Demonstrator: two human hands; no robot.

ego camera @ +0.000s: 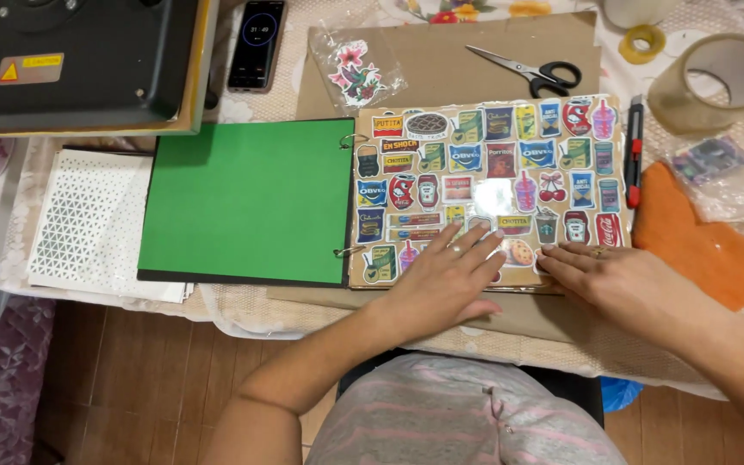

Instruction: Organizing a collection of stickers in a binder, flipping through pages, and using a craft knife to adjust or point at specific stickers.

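Both hands lie flat at the near edge of an open ring binder. Left hand [445, 280] presses, fingers spread and gripping nothing, on the sticker page [488, 185], a brown sheet covered with colourful food and drink stickers under clear film. Right hand [613, 280] rests palm down just right of it, fingertips touching the page's near right corner, also holding nothing. Left of the page, 2 metal rings join it to the green cover [247, 202]. Scissors [531, 71] lie beyond on cardboard, a red utility knife [635, 151] just right of the page, an orange cloth [699, 245] farther right.
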